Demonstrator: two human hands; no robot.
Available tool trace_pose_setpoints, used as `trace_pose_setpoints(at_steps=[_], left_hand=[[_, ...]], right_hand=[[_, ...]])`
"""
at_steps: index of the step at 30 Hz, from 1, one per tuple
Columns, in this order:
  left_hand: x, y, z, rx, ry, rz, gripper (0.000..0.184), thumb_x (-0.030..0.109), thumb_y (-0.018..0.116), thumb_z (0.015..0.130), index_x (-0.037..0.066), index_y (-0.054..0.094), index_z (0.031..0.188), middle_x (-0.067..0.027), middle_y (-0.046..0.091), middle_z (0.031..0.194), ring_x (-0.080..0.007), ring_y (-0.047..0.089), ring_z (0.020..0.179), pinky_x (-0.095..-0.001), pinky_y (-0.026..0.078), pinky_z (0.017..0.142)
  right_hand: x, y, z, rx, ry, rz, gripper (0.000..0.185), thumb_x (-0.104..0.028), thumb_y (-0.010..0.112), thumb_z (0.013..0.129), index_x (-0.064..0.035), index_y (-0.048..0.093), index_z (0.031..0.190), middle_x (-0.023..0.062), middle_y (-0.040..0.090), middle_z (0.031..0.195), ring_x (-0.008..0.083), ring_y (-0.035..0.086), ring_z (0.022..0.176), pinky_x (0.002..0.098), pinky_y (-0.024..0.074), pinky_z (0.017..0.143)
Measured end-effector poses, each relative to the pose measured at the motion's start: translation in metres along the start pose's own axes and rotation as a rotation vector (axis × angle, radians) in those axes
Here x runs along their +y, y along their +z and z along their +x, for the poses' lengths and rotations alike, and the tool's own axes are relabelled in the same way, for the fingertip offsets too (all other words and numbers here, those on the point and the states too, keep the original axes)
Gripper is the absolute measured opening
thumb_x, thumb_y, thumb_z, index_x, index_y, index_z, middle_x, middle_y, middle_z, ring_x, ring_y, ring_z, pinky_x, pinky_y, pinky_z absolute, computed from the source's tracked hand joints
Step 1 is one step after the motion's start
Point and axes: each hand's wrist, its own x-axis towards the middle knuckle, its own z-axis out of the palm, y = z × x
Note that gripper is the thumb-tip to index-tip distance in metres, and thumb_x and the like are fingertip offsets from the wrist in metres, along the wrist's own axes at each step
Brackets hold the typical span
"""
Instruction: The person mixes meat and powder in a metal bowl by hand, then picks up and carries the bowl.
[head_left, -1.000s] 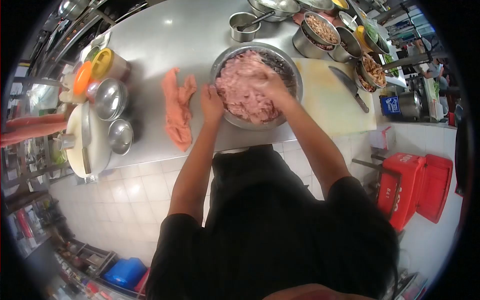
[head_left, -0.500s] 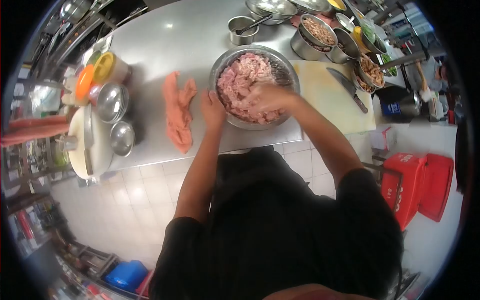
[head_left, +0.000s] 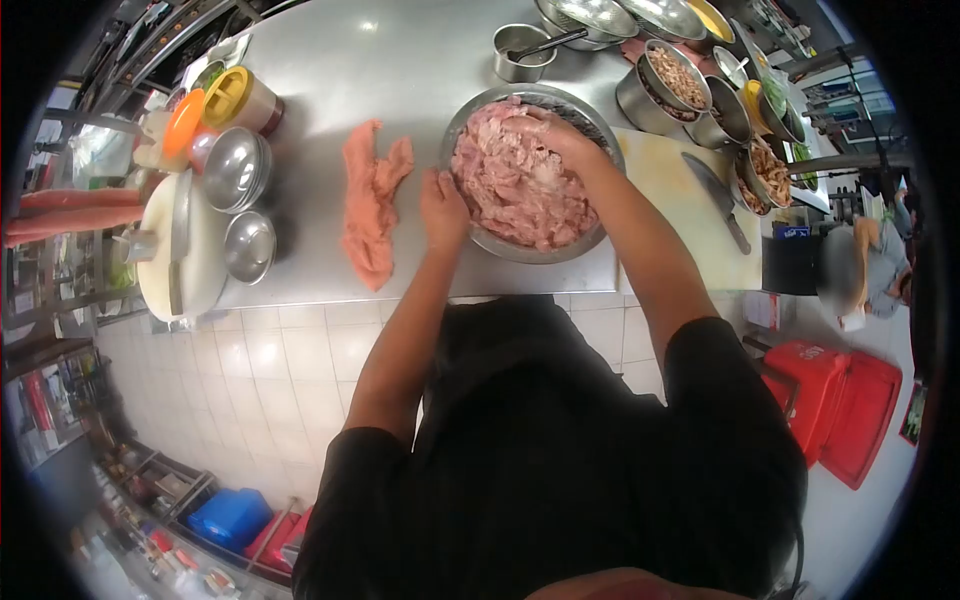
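A wide steel bowl (head_left: 493, 242) holds a heap of pale pink raw meat pieces (head_left: 520, 190). My left hand (head_left: 443, 205) is at the bowl's left rim, its fingers closed round the edge. Inside the bowl, my right hand (head_left: 556, 138) presses into the upper part of the meat, its fingertips sunk out of sight. An orange-pink cloth (head_left: 370, 215) lies crumpled on the steel table (head_left: 320, 80), left of the bowl. To the right, a knife (head_left: 715, 190) rests on a pale cutting board (head_left: 650, 200).
Steel pots (head_left: 645, 105) and bowls of food stand at the back right, beside a small pot (head_left: 523, 70) with a black-handled utensil. Small steel bowls (head_left: 248, 247), lidded tubs (head_left: 240, 100) and a round board (head_left: 155, 250) are at the left. A person (head_left: 885, 265) is at the far right.
My right hand has moved from the lower right of the meat to its upper part. The view has shifted slightly. A person has come into sight at the far right.
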Motion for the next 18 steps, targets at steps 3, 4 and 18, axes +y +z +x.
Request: trace_pose_setpoints(at_steps=[3,4,18], left_hand=[[-0.029,0.009,-0.003,0.084,0.144,0.094,0.034,0.018,0.042,0.097,-0.009,0.053,0.114,-0.0259,0.061,0.1,-0.0402,0.058,0.092,-0.0414,0.045,0.085],[-0.026,0.01,-0.004,0.092,0.109,0.074,0.034,0.018,0.041,0.098,-0.01,0.052,0.114,-0.0259,0.061,0.101,-0.0398,0.058,0.094,-0.041,0.045,0.086],[-0.002,0.0,-0.003,0.024,0.024,0.062,0.041,0.019,0.043,0.097,-0.012,0.05,0.123,-0.0315,0.054,0.122,-0.0435,0.052,0.115,-0.0404,0.039,0.1]], right_hand=[[-0.012,0.036,-0.029,0.195,-0.168,-0.595,0.065,-0.044,0.072,0.077,-0.0097,0.056,0.13,0.0109,0.06,0.12,0.0189,0.055,0.112,0.0342,0.0369,0.102],[-0.004,0.052,-0.041,0.236,-0.429,-0.584,0.055,-0.04,0.071,0.078,-0.0095,0.06,0.123,0.0152,0.065,0.108,0.0276,0.062,0.102,0.0398,0.0395,0.1],[0.041,0.071,-0.049,-0.063,-0.112,-1.226,0.023,-0.006,0.055,0.074,0.0041,0.068,0.09,0.0273,0.064,0.098,0.0403,0.064,0.09,0.0475,0.0481,0.086]])
